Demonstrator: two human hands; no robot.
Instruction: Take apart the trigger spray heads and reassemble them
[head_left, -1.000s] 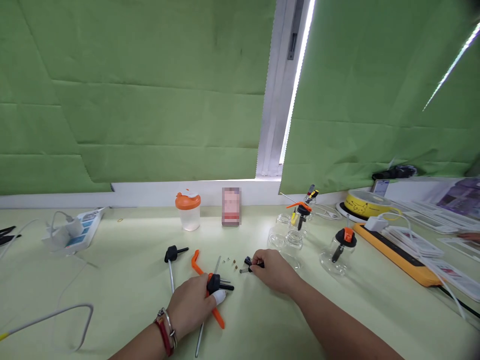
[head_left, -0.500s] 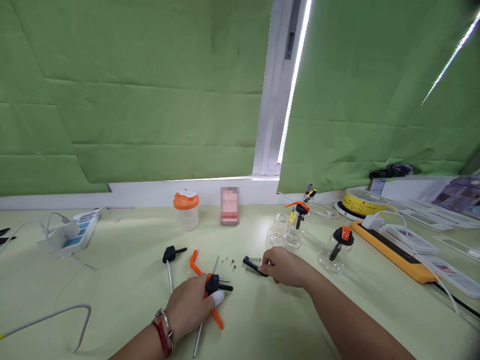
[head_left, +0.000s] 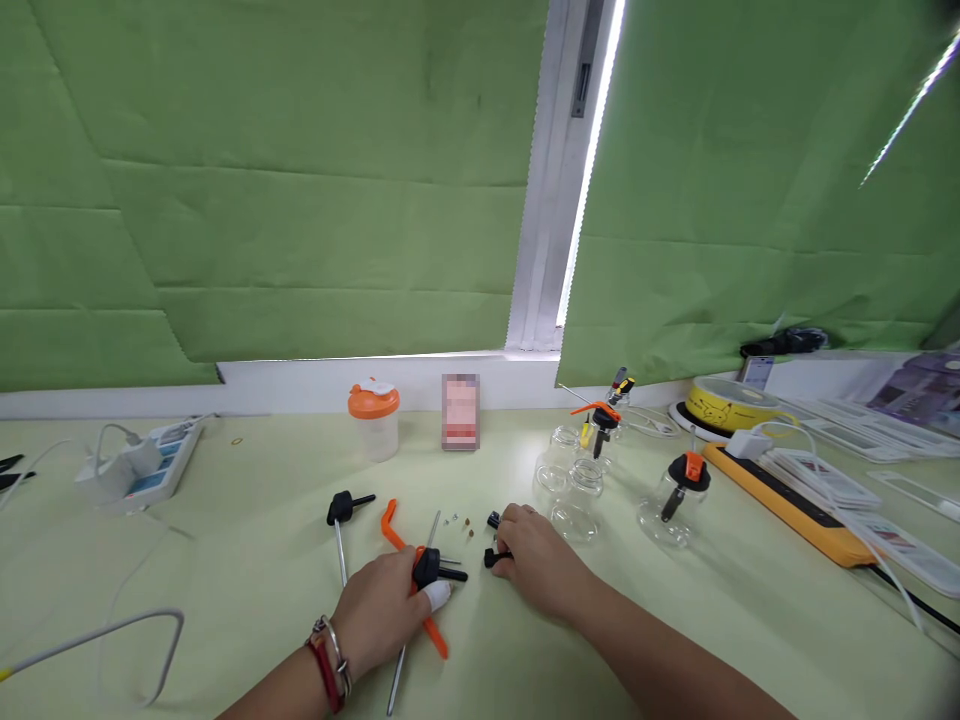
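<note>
My left hand (head_left: 386,600) is closed round a black plastic head (head_left: 427,568) with a thin metal rod, over the table. Beneath that hand lies an orange bent plastic piece (head_left: 391,525), its lower end showing past my thumb. Left of it rests another black head (head_left: 341,507) on a metal rod. My right hand (head_left: 541,560) is pinched on a small black plastic part (head_left: 495,558) at the table surface. A black tube (head_left: 493,520) pokes out beyond its fingers; the springs there are hidden under the hand. Between my hands lie several tiny brown and clear bits (head_left: 469,530).
Glass jars (head_left: 576,517) stand right of centre, one jar (head_left: 667,512) with a black and orange top. A cup with an orange lid (head_left: 373,405) and a pink, pixelated box (head_left: 460,412) are at the back. An orange power strip (head_left: 787,510) lies right, a white one (head_left: 169,462) left.
My right hand has moved slightly left and toward me, covering the springs and most of the black tube; a small black part now shows at its fingertips. My left hand stays put.
</note>
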